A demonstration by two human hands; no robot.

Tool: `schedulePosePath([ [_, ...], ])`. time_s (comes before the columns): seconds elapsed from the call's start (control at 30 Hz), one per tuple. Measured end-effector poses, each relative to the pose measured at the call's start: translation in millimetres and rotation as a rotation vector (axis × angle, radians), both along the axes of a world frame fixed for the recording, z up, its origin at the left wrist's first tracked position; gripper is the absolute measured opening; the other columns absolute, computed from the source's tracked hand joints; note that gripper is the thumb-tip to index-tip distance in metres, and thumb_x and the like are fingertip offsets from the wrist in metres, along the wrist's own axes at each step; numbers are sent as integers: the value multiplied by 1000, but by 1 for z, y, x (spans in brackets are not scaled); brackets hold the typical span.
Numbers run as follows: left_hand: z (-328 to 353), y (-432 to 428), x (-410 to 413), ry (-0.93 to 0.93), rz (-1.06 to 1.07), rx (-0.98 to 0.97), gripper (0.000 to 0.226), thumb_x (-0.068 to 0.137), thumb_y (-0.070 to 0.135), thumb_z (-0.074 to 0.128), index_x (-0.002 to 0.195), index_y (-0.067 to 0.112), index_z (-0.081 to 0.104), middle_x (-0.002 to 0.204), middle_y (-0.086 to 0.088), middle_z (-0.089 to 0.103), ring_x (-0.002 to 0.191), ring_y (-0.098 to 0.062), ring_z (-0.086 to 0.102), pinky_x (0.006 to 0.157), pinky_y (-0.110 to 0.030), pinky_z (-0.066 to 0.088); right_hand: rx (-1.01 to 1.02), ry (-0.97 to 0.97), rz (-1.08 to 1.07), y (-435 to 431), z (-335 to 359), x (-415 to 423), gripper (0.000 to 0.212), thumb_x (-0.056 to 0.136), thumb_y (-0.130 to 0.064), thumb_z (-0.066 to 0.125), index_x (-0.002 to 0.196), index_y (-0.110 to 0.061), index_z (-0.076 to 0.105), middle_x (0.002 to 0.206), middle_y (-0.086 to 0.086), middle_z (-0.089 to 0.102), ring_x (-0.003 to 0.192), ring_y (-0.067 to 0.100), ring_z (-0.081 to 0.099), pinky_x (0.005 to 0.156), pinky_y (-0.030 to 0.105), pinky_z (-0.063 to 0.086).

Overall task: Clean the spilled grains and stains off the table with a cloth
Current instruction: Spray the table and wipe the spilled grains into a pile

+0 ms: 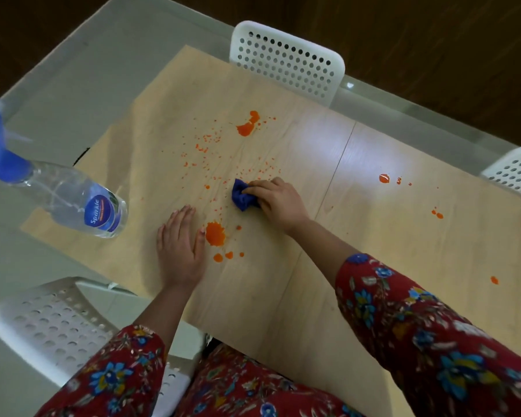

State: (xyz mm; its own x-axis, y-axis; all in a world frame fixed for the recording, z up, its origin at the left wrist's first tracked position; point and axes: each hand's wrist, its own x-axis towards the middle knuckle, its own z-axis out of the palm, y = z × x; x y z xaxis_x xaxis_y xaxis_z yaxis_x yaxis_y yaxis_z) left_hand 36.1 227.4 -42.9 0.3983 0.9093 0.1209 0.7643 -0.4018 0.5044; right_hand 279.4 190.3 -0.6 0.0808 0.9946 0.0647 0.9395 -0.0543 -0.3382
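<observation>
Scene: A light wooden table [373, 236] is being viewed from above, with two arms in red floral sleeves [418, 320] being stretched over it from the near edge.
Right hand: The right hand [278, 203] is being shown curled round a bunched blue cloth [241, 196], which is being clenched between fingers and thumb and pressed onto the wood.
Cloth: The blue cloth is being held at the middle of the table, on the near fringe of the scattered grains [211, 158], to the left of the gripping fingers.
Left hand: The left hand [179, 245] is being laid flat on the table, fingers straight and nothing being grasped, nearer and left of the cloth.
Grains: Small orange specks are being seen strewn over the wood from the cloth toward the far side.
Stains: A large orange stain [214, 233] is being shown just beside the left thumb, with smaller drops [223, 256] nearer. A far blotch [247, 126] is being seen beyond the grains. Right-hand spots [384, 178] are being seen well apart from both hands.
Spray bottle: A clear spray bottle [73, 197] with a blue head is being shown at the table's left end.
Chairs: White perforated chairs are being seen at the far side [286, 60], the right [515, 173] and the near left [51, 323].
</observation>
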Motion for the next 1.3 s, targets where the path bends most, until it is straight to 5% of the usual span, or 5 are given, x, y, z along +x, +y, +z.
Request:
schedulePosePath([
  [0.27,-2,2,1,-52,21,12,55,98,42,30,140,11,48,145,-5,48,137,-22,38,113,-44,26,32,-68,263,-3,-8,-17,34,94,-20,52,126,-25,62,131,-1,60,104,26,55,80,39,43],
  [0.53,3,0,-1,-123,90,-8,53,98,38,32,140,10,46,145,-6,47,136,-23,39,114,-47,27,77,-54,-12,38,0,-22,35,93,-14,60,126,-25,62,131,0,61,97,26,53,80,42,47],
  [0.7,1,1,-2,-170,86,2,54,97,37,33,138,5,47,143,-11,49,133,-28,42,111,-48,32,100,-133,323,28,-11,-45,40,86,-13,66,125,-23,63,129,2,61,99,28,56,78,40,45],
  [0.93,5,0,-1,-159,92,-18,53,98,36,31,140,7,45,143,-10,48,134,-26,41,111,-50,32,63,-90,-61,53,-5,-25,37,89,-14,64,124,-25,64,130,1,61,92,28,53,76,44,48],
  [1.3,5,-2,-1,-111,-102,45,52,96,35,35,137,7,49,140,-10,51,134,-24,40,111,-45,30,-59,-66,-126,37,-2,-17,35,98,-20,50,130,-29,59,137,-3,57,99,28,52,79,39,45],
])
